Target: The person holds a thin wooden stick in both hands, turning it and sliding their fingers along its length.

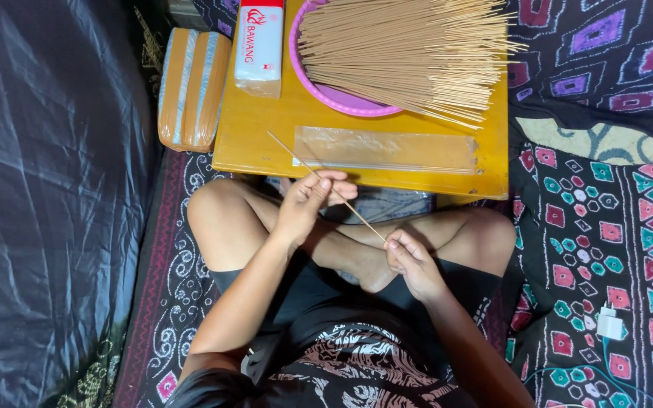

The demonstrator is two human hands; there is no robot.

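You hold one thin stick [326, 187] between both hands, slanting over your crossed legs from upper left to lower right. Its far tip reaches over the front edge of the counter [255, 125]; its near end sits in your right hand [411, 262]. Your left hand [310, 198] pinches it around the middle, thumb and fingertips in a narrow grip shut on the stick. Your right hand is curled, its grip closed on the stick's lower end just above your right knee.

Just beyond the hands, a clear sleeve [387, 149] lies flat along the counter's front edge. Behind it a pink tray [326, 94] carries a fanned heap of like sticks [406, 53], their ends overhanging the tray's rim toward the right. A white packet [259, 45] lies at the counter's back left. Left of the counter, on the floor, stands an orange bundle [193, 87] with pale stripes. A dark sheet [47, 189] covers the far left. On the patterned mat [606, 249] to your right lies a white charger [610, 323].
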